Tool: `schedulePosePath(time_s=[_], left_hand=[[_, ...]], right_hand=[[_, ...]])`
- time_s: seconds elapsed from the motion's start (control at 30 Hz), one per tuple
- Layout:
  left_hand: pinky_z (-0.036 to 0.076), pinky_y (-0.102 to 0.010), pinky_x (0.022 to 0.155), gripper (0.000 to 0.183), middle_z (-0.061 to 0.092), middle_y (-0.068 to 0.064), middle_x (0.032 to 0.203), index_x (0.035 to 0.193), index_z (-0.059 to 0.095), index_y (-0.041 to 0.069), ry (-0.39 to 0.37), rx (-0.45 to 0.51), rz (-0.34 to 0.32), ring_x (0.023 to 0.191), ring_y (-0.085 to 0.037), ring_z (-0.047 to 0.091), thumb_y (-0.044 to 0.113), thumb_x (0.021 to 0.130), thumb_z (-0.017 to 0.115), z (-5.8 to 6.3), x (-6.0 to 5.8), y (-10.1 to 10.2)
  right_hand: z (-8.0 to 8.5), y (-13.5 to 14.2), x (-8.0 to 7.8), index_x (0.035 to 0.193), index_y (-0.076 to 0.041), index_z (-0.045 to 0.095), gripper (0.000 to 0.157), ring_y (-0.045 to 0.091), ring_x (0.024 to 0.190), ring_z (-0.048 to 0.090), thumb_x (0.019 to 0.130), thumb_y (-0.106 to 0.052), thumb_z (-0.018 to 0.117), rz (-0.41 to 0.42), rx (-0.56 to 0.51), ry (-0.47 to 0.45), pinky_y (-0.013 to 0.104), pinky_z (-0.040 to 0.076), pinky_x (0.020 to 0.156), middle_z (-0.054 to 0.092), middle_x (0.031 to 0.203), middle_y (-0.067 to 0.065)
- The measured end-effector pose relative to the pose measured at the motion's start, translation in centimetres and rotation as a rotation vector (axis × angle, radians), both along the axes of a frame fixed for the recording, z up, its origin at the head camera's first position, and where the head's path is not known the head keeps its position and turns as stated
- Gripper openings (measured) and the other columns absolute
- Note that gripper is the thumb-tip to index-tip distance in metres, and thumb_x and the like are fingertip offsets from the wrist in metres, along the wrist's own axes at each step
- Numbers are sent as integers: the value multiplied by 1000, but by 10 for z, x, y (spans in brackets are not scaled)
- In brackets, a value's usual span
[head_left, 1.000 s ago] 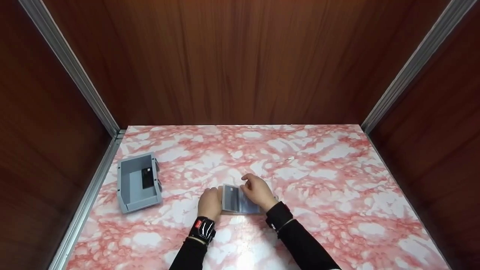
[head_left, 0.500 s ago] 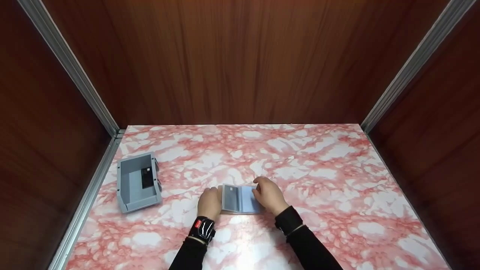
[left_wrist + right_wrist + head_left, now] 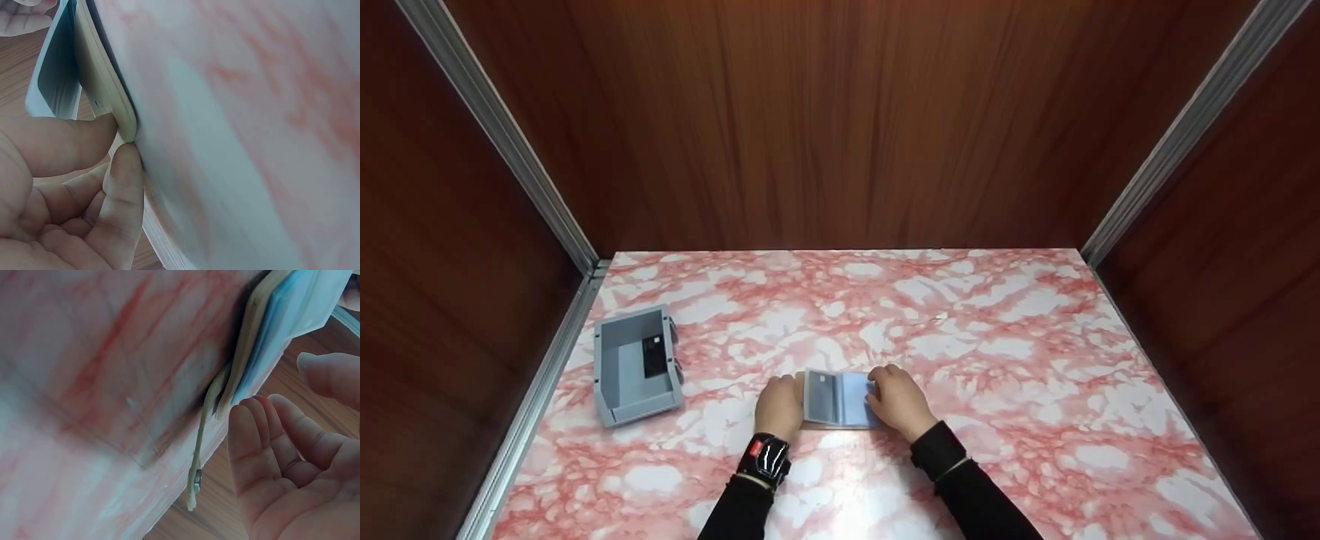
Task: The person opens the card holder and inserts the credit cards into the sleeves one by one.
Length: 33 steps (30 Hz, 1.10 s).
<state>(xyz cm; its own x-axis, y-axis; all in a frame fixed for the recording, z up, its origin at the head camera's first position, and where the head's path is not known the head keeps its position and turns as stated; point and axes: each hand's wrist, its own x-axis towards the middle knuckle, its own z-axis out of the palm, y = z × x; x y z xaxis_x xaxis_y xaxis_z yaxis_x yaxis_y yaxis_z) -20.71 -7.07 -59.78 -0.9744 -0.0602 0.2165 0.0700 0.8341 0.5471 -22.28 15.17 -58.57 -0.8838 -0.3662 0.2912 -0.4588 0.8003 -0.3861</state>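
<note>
A beige card holder (image 3: 842, 427) lies spread open on the table, with clear plastic sleeves inside. Its left-hand sleeve (image 3: 820, 397) holds a dark card with a light chip-like square; the right side looks pale blue. My left hand (image 3: 778, 409) pinches the left cover corner between thumb and index finger, as the left wrist view shows. At the right edge is my right hand (image 3: 901, 401), fingers loosely bent and fingertips beside the cover, the thumb held apart from them. A strap (image 3: 197, 444) with a metal snap (image 3: 197, 480) sticks out there in the right wrist view.
A grey plastic bin (image 3: 619, 375) stands at the left of the red-and-white marbled table (image 3: 960, 337), with a black card-like piece (image 3: 655, 355) inside. Brown wood-look panels (image 3: 840, 127) rise behind and on both sides, framed by metal rails.
My right hand has moved right, off the inner sleeves to the card holder's right edge, uncovering the pale blue side. The left hand keeps its pinch in place.
</note>
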Motion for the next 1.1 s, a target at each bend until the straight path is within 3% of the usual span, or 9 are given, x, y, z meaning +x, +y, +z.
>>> schedulePosePath(time_s=[0.17,0.4,0.8,1.1], left_hand=[[51,-50,77,19,61,-20,84,96,65,-10,2,-14,-2,80,-39,62,-6,77,66,0,1,1],[51,-50,77,17,61,-20,83,95,65,-9,10,-13,-6,81,-39,63,-5,79,65,-1,0,1],[51,-49,73,6,60,-17,79,89,65,-5,-37,11,-21,78,-37,62,-3,83,63,1,-1,-3],[51,-48,73,9,58,-15,78,86,65,-3,-62,26,-23,76,-35,61,-8,79,63,5,2,-4]], right_hand=[[-2,-1,2,99,0,64,27,29,77,58,80,-10,79,-15,23,-27,43,50,69,53,83,9],[-3,-1,3,93,-3,62,28,33,77,57,74,-9,81,-14,56,8,46,50,67,53,84,11],[-4,-1,3,94,-2,63,27,34,78,58,75,-8,80,-29,48,-5,48,50,69,55,86,13],[-3,-1,4,97,-1,63,28,36,82,59,76,-8,79,-30,42,-40,48,51,71,57,90,15]])
